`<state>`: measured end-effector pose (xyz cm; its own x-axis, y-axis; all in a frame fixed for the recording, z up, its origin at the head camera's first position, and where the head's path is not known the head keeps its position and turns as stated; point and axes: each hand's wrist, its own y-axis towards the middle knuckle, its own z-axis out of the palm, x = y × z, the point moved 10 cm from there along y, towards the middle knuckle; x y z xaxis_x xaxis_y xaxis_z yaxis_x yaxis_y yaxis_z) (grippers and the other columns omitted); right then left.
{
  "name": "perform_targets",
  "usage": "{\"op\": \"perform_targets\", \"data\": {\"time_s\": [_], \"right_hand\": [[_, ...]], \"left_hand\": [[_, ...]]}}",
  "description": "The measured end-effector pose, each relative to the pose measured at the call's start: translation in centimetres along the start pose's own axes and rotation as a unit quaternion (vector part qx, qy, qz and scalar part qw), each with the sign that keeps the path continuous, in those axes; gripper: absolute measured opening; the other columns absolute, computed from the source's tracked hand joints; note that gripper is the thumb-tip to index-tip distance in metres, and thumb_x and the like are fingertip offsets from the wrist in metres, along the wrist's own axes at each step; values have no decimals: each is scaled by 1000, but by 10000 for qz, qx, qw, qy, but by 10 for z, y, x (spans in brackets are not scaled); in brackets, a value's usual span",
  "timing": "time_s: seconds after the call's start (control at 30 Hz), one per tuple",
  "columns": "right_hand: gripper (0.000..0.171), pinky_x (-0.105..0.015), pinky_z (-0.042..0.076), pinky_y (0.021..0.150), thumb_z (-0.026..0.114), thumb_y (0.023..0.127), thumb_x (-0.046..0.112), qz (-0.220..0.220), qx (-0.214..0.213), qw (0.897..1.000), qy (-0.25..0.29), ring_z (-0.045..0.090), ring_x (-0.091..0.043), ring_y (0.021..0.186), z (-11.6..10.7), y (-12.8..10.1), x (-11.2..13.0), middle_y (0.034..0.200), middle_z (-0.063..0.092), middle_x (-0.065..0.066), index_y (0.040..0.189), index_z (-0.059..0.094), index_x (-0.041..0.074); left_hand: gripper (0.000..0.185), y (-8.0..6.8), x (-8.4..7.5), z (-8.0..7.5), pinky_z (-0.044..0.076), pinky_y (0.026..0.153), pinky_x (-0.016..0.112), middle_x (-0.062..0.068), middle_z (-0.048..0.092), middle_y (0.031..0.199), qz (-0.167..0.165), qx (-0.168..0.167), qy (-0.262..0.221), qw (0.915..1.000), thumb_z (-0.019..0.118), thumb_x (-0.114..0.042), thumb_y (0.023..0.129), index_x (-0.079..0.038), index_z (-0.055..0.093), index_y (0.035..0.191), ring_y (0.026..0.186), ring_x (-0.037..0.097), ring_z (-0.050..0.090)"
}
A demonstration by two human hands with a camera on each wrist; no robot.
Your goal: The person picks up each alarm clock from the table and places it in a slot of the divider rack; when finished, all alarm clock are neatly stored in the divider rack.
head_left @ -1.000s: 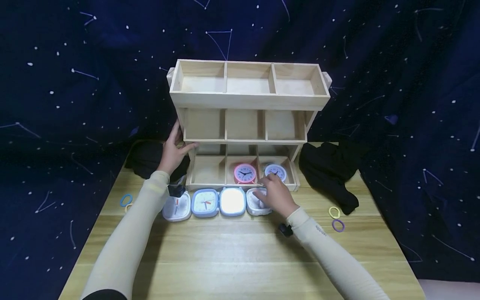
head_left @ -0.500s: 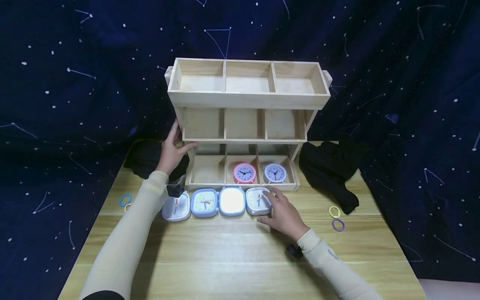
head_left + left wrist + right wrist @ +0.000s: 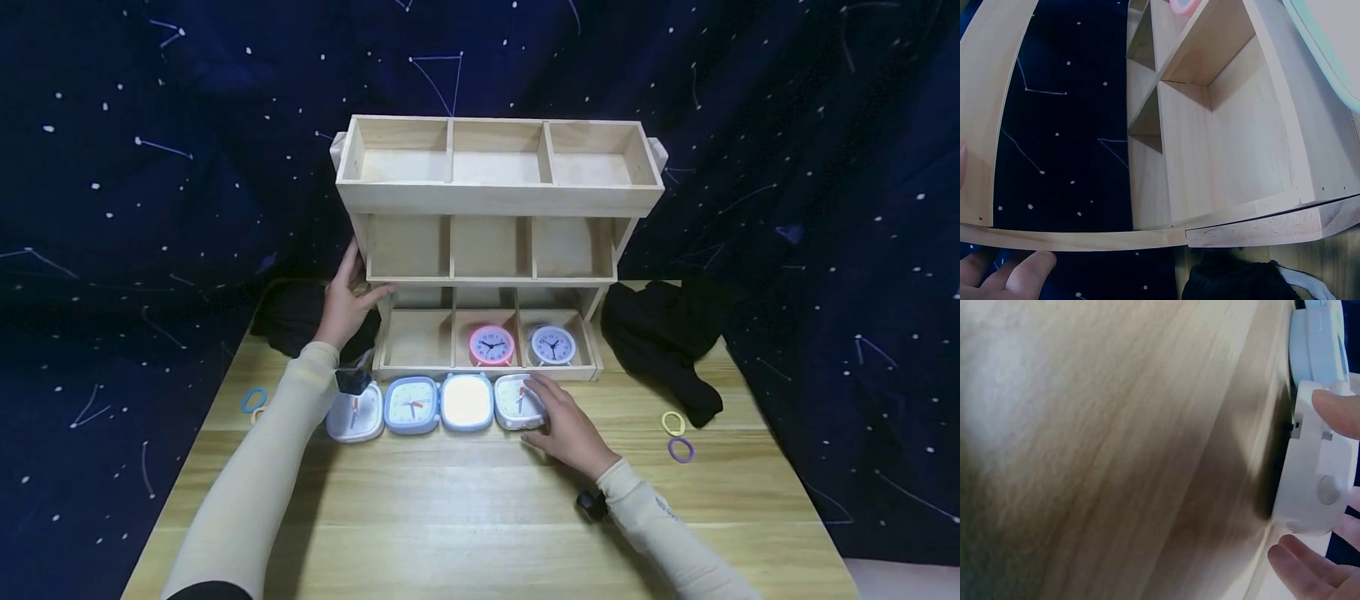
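White square clock (image 3: 517,402), last on the right in my row of four

I see it lying face up on the table, orange hands showing, just in front of the wooden rack's (image 3: 487,250) bottom shelf.

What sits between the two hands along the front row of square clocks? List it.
In the head view, three square clocks lie between the left hand and the right hand: a white one, a blue one, and a glare-washed one.
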<state>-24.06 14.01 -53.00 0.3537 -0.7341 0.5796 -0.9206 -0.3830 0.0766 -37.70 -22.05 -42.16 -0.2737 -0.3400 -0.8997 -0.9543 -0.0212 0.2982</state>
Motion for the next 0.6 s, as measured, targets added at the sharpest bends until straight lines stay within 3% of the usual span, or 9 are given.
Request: {"op": "perform_targets", "data": {"time_s": [0.23, 0.47, 0.6], "right_hand": [[87, -60, 45, 121, 94, 80, 12, -214, -40, 9993, 292, 51, -46, 147, 1, 6, 1, 165, 42, -20, 156, 51, 6], [84, -58, 52, 115, 96, 75, 11, -308, -308, 9986, 283, 60, -43, 133, 1, 12, 0, 151, 49, -22, 149, 58, 3], [84, -58, 50, 116, 99, 70, 15, -234, -351, 9989, 226, 59, -43, 132, 1, 13, -3, 146, 49, -24, 144, 61, 1]], "left_hand": [[102, 0, 0, 0, 26, 134, 51, 6, 19, 180, -58, -8, 68, 10000, 79, -17, 98, -33, 12, 173, 165, 33, 26], [102, 0, -1, 0, 25, 135, 49, 4, 17, 180, -104, -13, 97, 9999, 78, -16, 99, -31, 9, 173, 165, 32, 24], [100, -5, -15, 2, 23, 135, 51, 10, 15, 180, -203, 45, 113, 9997, 74, -10, 101, -23, 7, 174, 165, 35, 22]]}}
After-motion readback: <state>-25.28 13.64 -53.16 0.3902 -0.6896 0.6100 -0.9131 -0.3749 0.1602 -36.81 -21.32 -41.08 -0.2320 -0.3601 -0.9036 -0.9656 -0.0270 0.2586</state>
